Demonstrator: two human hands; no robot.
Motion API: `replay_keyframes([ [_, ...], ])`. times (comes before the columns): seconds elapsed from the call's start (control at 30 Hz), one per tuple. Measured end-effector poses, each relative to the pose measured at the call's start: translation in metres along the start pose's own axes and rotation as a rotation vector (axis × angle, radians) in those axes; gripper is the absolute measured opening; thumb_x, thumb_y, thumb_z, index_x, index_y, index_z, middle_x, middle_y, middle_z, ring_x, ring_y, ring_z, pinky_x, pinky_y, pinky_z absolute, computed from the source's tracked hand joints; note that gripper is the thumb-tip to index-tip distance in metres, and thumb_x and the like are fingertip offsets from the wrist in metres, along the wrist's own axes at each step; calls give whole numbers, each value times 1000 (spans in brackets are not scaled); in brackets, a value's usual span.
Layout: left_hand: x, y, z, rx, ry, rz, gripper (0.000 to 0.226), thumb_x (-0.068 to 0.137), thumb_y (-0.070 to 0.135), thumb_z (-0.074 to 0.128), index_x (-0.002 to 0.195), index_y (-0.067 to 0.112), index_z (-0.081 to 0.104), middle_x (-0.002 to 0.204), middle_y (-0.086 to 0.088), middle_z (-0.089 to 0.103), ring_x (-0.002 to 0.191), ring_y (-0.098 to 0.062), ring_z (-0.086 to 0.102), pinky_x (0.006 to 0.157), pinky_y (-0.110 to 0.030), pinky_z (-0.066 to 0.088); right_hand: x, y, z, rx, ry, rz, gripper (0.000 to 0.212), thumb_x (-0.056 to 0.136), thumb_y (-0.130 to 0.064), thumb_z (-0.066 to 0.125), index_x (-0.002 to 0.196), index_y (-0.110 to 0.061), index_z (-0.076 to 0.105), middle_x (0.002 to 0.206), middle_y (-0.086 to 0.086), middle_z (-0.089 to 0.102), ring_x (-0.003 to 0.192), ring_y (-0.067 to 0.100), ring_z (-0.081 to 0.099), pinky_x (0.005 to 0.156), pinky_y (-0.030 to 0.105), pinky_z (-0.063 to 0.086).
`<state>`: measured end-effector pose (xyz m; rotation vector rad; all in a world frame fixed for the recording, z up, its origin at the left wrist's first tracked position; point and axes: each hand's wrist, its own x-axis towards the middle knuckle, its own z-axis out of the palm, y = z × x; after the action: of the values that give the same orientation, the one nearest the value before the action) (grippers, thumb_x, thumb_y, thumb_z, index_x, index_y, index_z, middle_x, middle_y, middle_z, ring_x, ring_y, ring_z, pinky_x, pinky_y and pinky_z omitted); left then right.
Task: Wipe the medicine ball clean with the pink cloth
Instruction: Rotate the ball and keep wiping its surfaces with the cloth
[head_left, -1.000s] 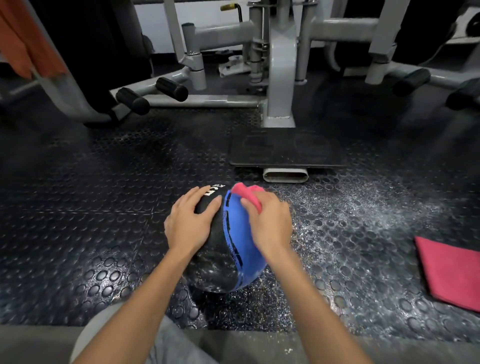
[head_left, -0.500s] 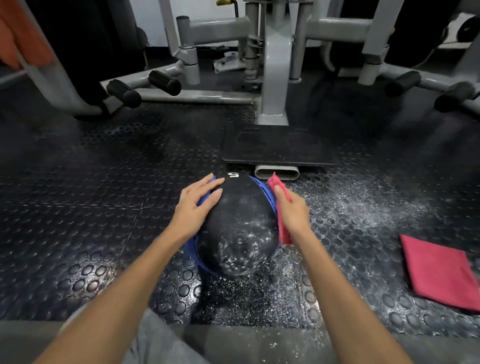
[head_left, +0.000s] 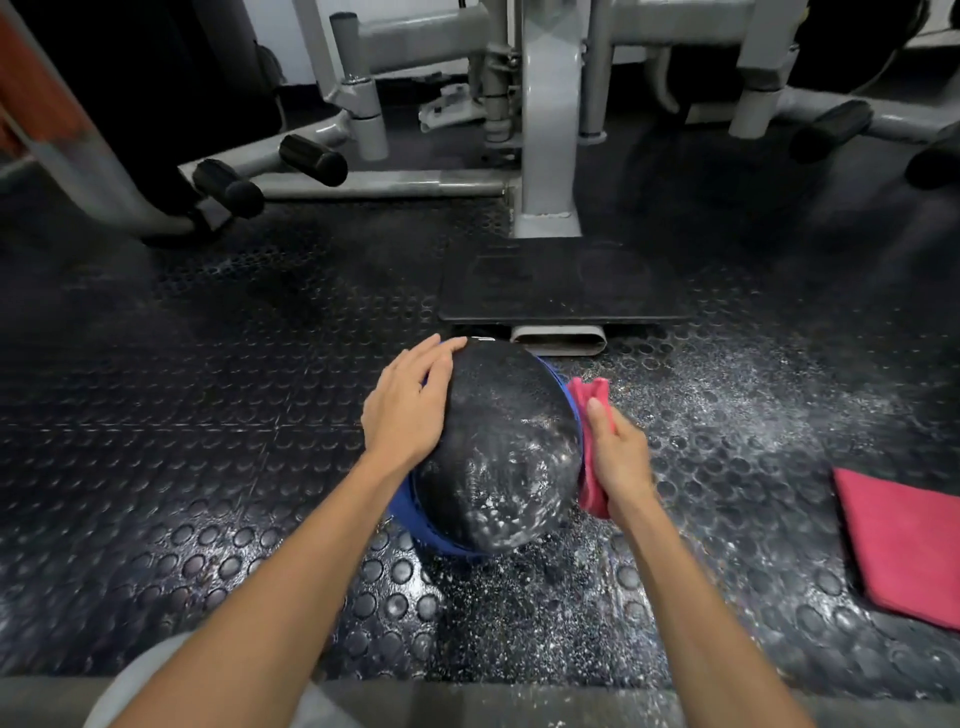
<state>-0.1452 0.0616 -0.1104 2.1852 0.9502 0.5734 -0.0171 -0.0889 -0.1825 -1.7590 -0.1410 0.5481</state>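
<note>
A black and blue medicine ball (head_left: 498, 452) rests on the studded rubber floor, its black face turned up and speckled with white dust. My left hand (head_left: 408, 408) lies flat on the ball's upper left side, fingers spread. Against the ball's right side my right hand (head_left: 618, 462) presses the bunched pink cloth (head_left: 589, 397), which sticks out above and below my fingers. The ball's blue panels show only as thin rims on the left, bottom and right.
A second folded pink cloth (head_left: 904, 545) lies on the floor at the right. White powder is scattered on the mat (head_left: 727, 395) right of the ball. A grey gym machine post (head_left: 548, 130) with a black footplate (head_left: 561, 291) stands just beyond the ball.
The ball has been rolled so the black face is on top instead of the blue panel. My right hand with the cloth has slid from the ball's top down its right side.
</note>
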Motion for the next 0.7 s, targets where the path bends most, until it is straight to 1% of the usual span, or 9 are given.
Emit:
replay_keyframes([
  [0.07, 2, -2, 0, 4, 10, -20, 34, 100, 41, 29, 125, 48, 52, 144, 21, 39, 135, -7, 32, 104, -32, 24, -20, -15, 9, 95, 88, -149, 32, 94, -38, 41, 105, -15, 62, 60, -3, 57, 47, 12, 46, 48, 27, 41],
  [0.1, 3, -1, 1, 12, 15, -32, 35, 100, 42, 29, 125, 49, 52, 144, 21, 39, 134, -7, 33, 104, -33, 24, -30, -24, 16, 76, 120, -292, 28, 93, -38, 44, 105, -22, 64, 66, -7, 61, 53, 10, 48, 51, 27, 41],
  [0.2, 7, 1, 3, 58, 18, -65, 35, 99, 45, 28, 126, 51, 49, 145, 21, 39, 134, -10, 33, 106, -39, 25, -55, -47, 39, -349, 137, -754, 25, 86, -53, 48, 106, -45, 62, 105, -20, 59, 84, 7, 46, 64, 20, 38],
  [0.27, 8, -2, -1, 86, -14, -45, 34, 97, 49, 29, 126, 54, 47, 144, 23, 39, 134, -12, 33, 109, -40, 24, -46, -49, 40, -508, 176, -765, 33, 83, -59, 48, 113, -48, 57, 111, -23, 52, 93, 8, 42, 65, 21, 35],
  [0.37, 2, -9, -5, 16, -58, -8, 31, 96, 51, 32, 123, 58, 46, 141, 28, 39, 123, -9, 33, 110, -40, 20, -13, -48, 21, -297, 112, -499, 27, 81, -61, 50, 105, -52, 60, 105, -23, 58, 96, 8, 52, 78, 29, 46],
  [0.43, -8, -7, 3, -19, -7, 6, 30, 97, 48, 33, 122, 57, 47, 139, 29, 39, 113, -4, 28, 106, -36, 17, -5, -50, 13, -204, 138, -408, 26, 82, -57, 54, 103, -45, 64, 98, -15, 67, 90, 8, 59, 82, 32, 49],
  [0.53, -9, 6, 16, 21, 59, 3, 32, 98, 45, 32, 125, 52, 49, 141, 26, 40, 125, -6, 29, 109, -38, 16, -31, -46, 21, -396, 282, -641, 21, 87, -43, 56, 105, -39, 66, 97, -14, 65, 84, 12, 57, 68, 20, 41],
  [0.6, 0, 8, 19, 14, 40, 2, 33, 98, 43, 33, 126, 49, 50, 143, 22, 40, 136, -12, 28, 113, -45, 18, -62, -29, 30, -444, 282, -844, 22, 86, -38, 57, 106, -34, 64, 100, -13, 63, 82, 12, 50, 63, 13, 34],
  [0.7, 5, 7, 20, -20, 6, 35, 34, 98, 43, 34, 126, 47, 52, 143, 20, 41, 136, -12, 31, 112, -45, 23, -84, -7, 26, -482, 237, -1028, 25, 84, -36, 54, 108, -33, 61, 102, -10, 60, 81, 12, 44, 61, 17, 36],
])
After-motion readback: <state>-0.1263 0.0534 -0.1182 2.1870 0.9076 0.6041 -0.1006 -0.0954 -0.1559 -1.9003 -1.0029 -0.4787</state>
